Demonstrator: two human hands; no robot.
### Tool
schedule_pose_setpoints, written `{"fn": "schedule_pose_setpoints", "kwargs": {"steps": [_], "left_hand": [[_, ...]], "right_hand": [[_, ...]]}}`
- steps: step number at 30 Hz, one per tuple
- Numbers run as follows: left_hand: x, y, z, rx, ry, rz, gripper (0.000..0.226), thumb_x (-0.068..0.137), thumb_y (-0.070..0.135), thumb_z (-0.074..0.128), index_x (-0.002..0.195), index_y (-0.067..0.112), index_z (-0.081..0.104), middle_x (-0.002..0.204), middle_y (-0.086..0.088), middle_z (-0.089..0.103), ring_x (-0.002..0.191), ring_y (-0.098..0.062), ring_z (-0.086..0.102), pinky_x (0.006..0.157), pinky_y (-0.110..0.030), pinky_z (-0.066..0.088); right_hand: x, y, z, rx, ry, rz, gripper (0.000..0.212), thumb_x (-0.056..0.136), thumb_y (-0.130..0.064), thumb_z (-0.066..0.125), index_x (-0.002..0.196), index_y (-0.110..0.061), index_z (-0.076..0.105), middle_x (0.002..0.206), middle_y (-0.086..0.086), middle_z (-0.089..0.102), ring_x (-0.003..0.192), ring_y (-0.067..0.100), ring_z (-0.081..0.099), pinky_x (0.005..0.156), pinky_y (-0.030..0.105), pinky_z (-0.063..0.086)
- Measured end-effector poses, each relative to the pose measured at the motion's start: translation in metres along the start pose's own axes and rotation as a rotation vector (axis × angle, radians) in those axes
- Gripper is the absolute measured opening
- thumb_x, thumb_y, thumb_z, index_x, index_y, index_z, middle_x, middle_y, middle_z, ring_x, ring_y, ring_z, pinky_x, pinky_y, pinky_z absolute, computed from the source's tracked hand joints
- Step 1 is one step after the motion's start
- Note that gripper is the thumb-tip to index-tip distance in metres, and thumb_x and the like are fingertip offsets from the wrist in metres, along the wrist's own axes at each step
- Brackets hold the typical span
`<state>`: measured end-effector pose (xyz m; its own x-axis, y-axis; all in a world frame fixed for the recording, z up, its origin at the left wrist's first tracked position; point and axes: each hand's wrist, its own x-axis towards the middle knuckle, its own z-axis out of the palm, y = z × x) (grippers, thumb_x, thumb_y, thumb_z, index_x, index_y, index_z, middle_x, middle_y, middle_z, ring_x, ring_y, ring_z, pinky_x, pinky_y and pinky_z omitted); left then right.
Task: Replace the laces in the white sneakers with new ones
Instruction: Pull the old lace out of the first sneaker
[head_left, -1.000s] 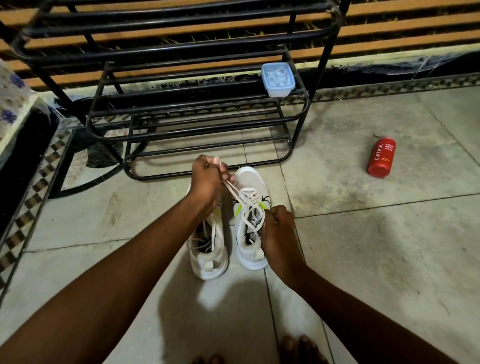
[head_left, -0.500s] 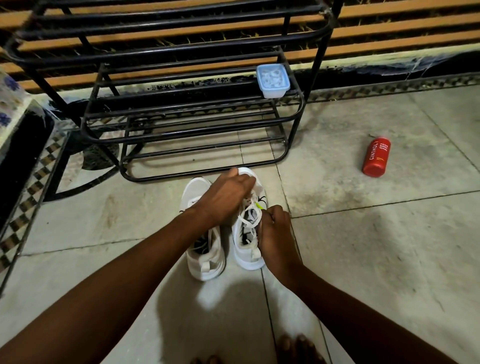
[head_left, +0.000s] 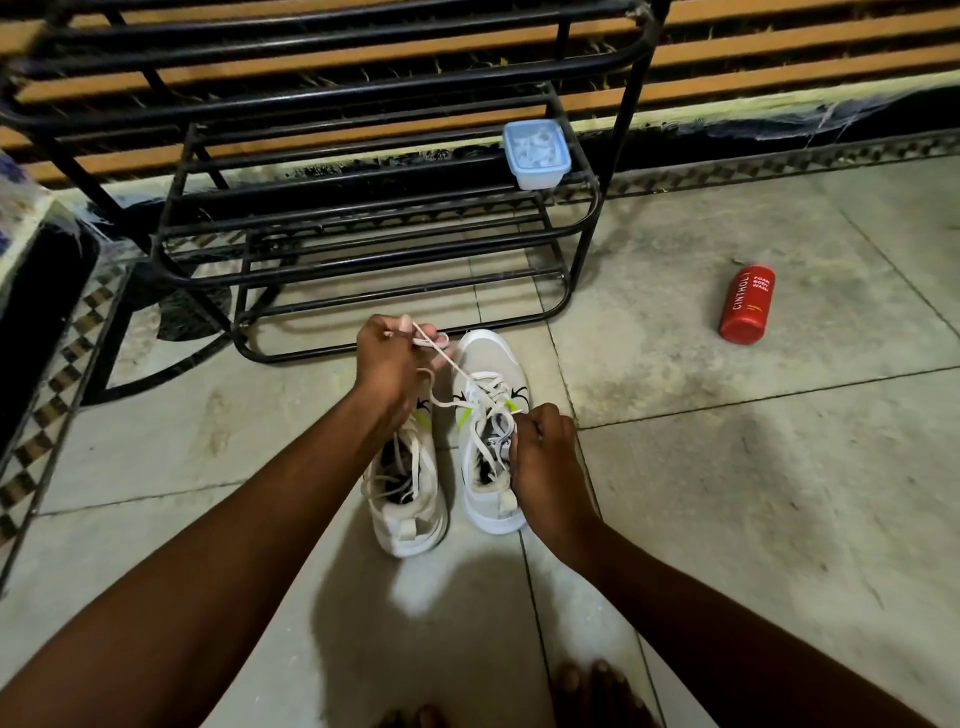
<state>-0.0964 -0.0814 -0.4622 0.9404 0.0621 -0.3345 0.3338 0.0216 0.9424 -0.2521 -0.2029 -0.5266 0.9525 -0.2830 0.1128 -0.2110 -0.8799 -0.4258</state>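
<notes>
On tiled floor (head_left: 727, 467), left hand (head_left: 389, 364) fingers (head_left: 400, 326) pinch lace (head_left: 457, 366).

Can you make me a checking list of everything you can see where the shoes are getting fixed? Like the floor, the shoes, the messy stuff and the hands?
Surface: pale tiled floor, stained in patches.
Job's things: two white sneakers side by side; right sneaker with its lace partly pulled out; left sneaker laced loosely.
Clutter: red bottle lying on the floor; lidded plastic box on the rack.
Hands: left hand pinches the lace, raised; right hand grips the right sneaker's side.
Cables: nothing seen.
Surroundings: black metal shoe rack behind the sneakers; patterned tile border along the wall; bare toes at the bottom edge.
</notes>
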Motion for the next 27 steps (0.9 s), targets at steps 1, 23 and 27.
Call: {"fn": "schedule_pose_setpoints", "kwargs": {"steps": [1,23,27], "left_hand": [[-0.004,0.001,0.0,-0.022,-0.049,-0.014,0.026,0.106,-0.002,0.034,0.091,0.015,0.048,0.07,-0.005,0.057,0.054,-0.019,0.055,0.052,-0.032,0.055],[0.007,0.006,-0.051,1.056,-0.536,0.547,0.009,0.085,0.023,0.081,0.082,0.02,0.073,0.088,0.01,0.071,0.087,-0.012,0.068,0.087,-0.041,0.057],[-0.011,-0.005,-0.036,1.124,-0.663,0.518,0.044,0.068,0.049,0.083,0.107,0.034,0.071,0.114,0.019,0.065,0.114,-0.009,0.06,0.109,-0.046,0.043]], "right_hand": [[0.0,0.0,-0.001,-0.003,-0.007,0.001,0.034,0.078,0.006,0.065,0.11,-0.004,0.063,0.11,0.016,0.055,0.099,0.035,0.053,0.069,0.04,0.053],[0.004,0.004,-0.007,0.11,0.017,-0.014,0.013,0.093,-0.006,0.058,0.104,0.0,0.062,0.109,0.018,0.052,0.1,0.034,0.05,0.082,0.04,0.048],[0.01,0.004,-0.014,0.185,-0.003,-0.023,0.045,0.084,-0.004,0.064,0.128,-0.006,0.058,0.115,0.015,0.052,0.106,0.034,0.052,0.089,0.042,0.05]]}}
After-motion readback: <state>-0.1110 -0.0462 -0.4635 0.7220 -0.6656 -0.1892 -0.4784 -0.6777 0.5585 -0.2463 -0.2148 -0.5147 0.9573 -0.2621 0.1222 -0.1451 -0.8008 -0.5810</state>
